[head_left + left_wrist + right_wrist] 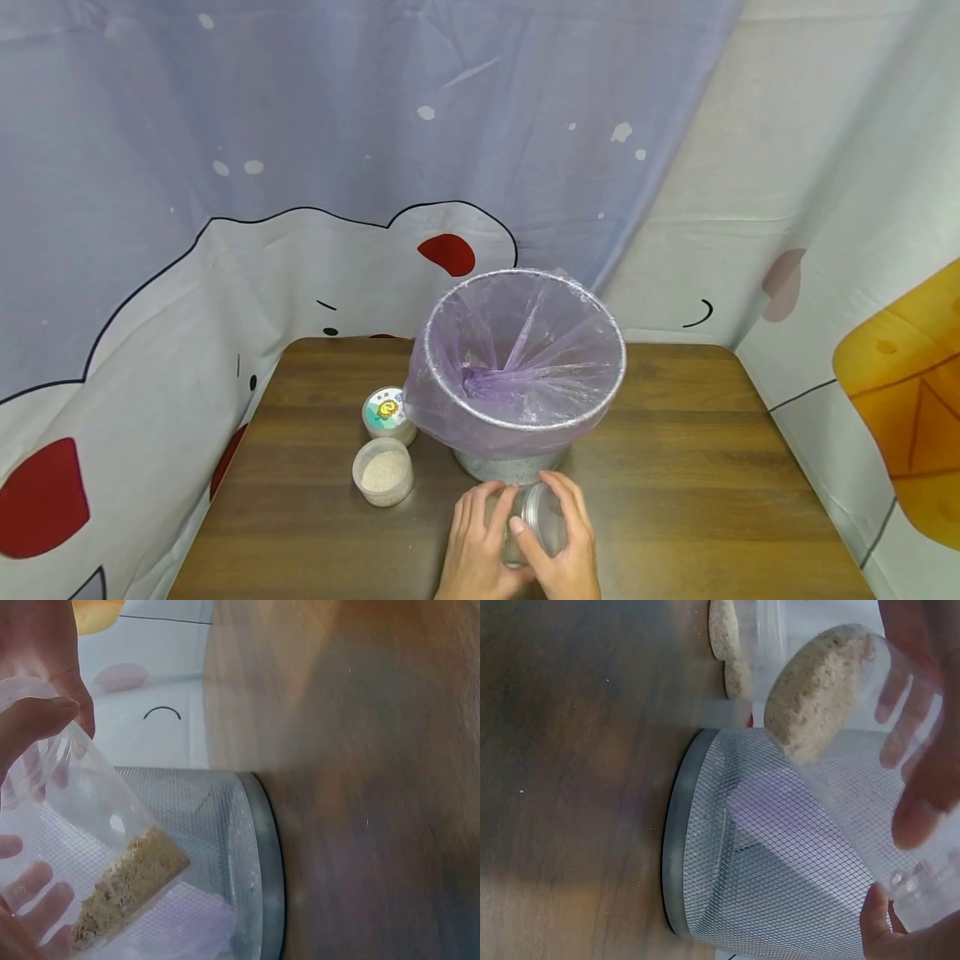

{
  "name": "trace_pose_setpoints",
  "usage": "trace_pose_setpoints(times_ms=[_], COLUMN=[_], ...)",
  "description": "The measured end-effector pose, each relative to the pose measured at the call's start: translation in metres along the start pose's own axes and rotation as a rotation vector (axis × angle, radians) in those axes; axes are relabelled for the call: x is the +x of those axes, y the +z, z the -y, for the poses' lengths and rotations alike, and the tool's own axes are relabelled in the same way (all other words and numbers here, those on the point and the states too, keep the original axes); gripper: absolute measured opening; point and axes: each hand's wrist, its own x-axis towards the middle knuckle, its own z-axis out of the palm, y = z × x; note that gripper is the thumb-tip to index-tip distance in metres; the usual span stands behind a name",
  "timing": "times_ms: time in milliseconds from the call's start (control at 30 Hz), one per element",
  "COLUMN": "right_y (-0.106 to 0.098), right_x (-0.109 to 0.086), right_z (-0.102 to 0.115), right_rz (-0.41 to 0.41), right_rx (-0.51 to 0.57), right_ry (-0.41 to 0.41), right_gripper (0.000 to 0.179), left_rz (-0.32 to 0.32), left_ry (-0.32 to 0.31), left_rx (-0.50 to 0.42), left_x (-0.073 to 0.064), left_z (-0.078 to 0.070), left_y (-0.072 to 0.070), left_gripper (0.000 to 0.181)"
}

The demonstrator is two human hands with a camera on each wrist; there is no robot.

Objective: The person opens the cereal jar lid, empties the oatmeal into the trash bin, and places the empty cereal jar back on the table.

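Note:
A clear plastic jar (pixel 513 551) is held tilted in front of the bin, its clear lid (pixel 552 527) towards the right. My left hand (pixel 477 550) grips the jar's body, with fingers (pixel 46 904) around its side. At the lid end, my right hand (pixel 567 554) holds the lid between thumb and fingers. Pale beige crumbly material (pixel 131 881) lies against the jar's lower end, as the left wrist view shows. The right wrist view shows the same jar (pixel 847 799) from the other side, off the table.
Behind the hands stands a wire-mesh bin (pixel 510 468) with a purple bag (pixel 450 421) over its rim. To its left are an open round tub (pixel 383 472) of pale grains and a tub with a printed label (pixel 387 410). Patterned curtains (pixel 337 125) surround the wooden table (pixel 690 500).

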Motion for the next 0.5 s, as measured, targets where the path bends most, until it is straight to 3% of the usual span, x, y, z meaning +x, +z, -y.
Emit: trace_pose_setpoints(times_ms=[167,267,500], right_y=[0.003,0.003,0.0], right_x=[-0.003,-0.003,-0.001], right_z=[-0.02,-0.019,-0.024], right_rz=[0.043,0.041,0.07], right_rx=[-0.019,-0.009,-0.037], right_ry=[0.046,0.059,0.115], right_gripper=[0.06,0.059,0.057], left_rz=[0.074,0.112,0.13], left_ry=[0.001,0.004,-0.01], left_rx=[0.045,0.077,0.097], left_x=[-0.002,-0.004,-0.005], left_z=[0.001,0.004,0.008], left_y=[-0.002,-0.001,0.0], left_gripper=[0.098,0.104,0.109])
